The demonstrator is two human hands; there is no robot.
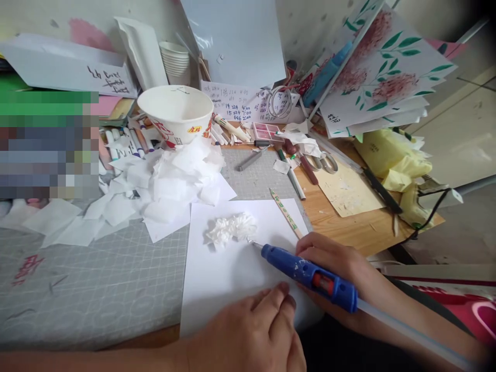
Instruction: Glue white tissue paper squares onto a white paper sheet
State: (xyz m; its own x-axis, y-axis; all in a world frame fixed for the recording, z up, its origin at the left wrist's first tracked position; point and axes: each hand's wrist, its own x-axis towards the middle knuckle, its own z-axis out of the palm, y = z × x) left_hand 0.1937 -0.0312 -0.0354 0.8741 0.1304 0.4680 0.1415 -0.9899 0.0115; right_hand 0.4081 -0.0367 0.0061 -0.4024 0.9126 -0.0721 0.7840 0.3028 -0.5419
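Note:
My right hand (329, 258) is wrapped round a blue hot glue gun (306, 268), with a long translucent glue stick (406, 330) running out of its back end. The gun's metal nozzle points left and meets the right edge of a cluster of crumpled white tissue (232, 227). That cluster lies on a white sheet of paper (217, 274). My left hand (251, 330) rests at the near part of the sheet, its fingers curled and close together; whatever they may hold is hidden. Beyond the sheet's left corner a heap of cut tissue pieces (186, 175) is piled up.
A paper bucket (176, 113) stands behind the tissue heap. Markers (135, 142), a grey pen (251, 159) and scissors (327, 163) lie at the back. A patterned stick (284, 212) rests on the sheet's right side. Flower paintings (387, 67) lean at the right, beside a yellow tissue pack (387, 155).

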